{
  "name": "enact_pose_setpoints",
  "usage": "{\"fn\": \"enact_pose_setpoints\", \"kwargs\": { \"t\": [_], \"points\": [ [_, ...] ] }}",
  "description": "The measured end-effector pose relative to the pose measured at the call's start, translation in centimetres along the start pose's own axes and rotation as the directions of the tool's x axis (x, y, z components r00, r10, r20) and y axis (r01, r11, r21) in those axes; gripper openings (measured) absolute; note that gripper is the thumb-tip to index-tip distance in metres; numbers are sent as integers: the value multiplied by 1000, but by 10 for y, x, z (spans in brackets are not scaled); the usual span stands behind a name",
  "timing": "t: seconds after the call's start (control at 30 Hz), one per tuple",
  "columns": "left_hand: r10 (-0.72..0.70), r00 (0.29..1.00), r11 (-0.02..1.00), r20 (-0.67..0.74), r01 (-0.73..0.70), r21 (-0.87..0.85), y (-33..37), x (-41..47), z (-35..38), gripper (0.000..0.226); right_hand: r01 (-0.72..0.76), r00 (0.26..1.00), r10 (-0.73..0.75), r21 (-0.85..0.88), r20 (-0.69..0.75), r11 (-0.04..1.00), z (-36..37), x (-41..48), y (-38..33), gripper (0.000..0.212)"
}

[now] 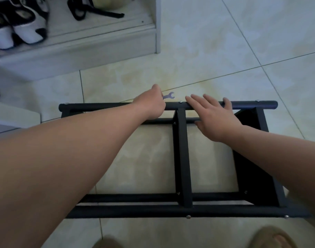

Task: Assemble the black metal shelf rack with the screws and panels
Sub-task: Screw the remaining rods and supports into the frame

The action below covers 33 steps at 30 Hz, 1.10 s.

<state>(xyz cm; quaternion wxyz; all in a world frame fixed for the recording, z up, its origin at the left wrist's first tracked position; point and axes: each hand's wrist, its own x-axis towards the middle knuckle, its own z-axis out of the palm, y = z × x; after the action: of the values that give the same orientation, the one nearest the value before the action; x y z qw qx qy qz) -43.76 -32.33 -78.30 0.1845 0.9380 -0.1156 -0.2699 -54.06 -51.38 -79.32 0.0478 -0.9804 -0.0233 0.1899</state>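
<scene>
The black metal shelf rack (182, 158) stands on the tiled floor below me, with two long round bars, a middle cross strut and a solid side panel (251, 158) at the right. Silver screw heads (188, 216) show along the near and far bars. My left hand (151, 104) is curled over the far bar and grips a small silver wrench (169, 95), whose open jaw sticks out to the right. My right hand (214, 115) lies flat with straight fingers on the far bar, just right of the strut.
A pale shoe cabinet (81, 49) with black-and-white shoes (27, 27) stands at the far left. A white board edge (9, 113) juts in at the left. My feet in tan slippers (273, 237) are at the bottom. Tiled floor stretches beyond the rack.
</scene>
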Motion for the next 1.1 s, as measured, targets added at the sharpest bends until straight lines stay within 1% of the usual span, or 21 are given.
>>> {"fn": "enact_pose_setpoints", "kwargs": {
  "t": [0.07,0.13,0.2,0.37,0.47,0.57,0.67,0.77,0.87,0.97,1.1],
  "points": [
    [3,1000,1000,18,-3,-7,1,-1,-1,13,-44,999,43,-18,-23,999,-7,5,-1,55],
    [16,1000,1000,17,-15,-15,2,-9,-3,10,-88,996,87,-53,-24,995,-20,7,-2,32],
    [31,999,999,8,-31,-18,4,-22,-12,8,-99,995,98,-60,-25,993,-36,1,-5,22],
    [71,997,997,-12,-71,0,19,-75,-55,6,-69,990,65,-31,-123,997,-80,-51,-20,22],
    [64,998,998,-7,-64,11,32,-115,-77,6,-59,990,57,-12,-130,998,-107,-91,-33,25],
    [43,999,999,-12,-43,4,41,-164,-81,8,-49,990,48,-11,-131,999,-117,-138,-50,23],
    [22,1000,999,-9,-22,39,41,-210,-61,9,-34,993,30,-28,-111,999,-103,-185,-66,23],
    [14,1000,998,2,-14,57,34,-250,-31,9,-25,995,20,-54,-101,998,-73,-225,-78,24],
    [-2,1000,1000,11,2,29,32,-279,-4,9,-42,992,34,-62,-125,997,-41,-255,-83,29],
    [-22,1000,1000,-10,22,-3,36,-299,14,7,-60,988,52,-47,-145,997,-26,-276,-80,31],
    [-36,999,998,-2,36,-57,41,-318,27,5,-77,993,76,-15,-92,997,-24,-297,-76,32]
  ]
}}
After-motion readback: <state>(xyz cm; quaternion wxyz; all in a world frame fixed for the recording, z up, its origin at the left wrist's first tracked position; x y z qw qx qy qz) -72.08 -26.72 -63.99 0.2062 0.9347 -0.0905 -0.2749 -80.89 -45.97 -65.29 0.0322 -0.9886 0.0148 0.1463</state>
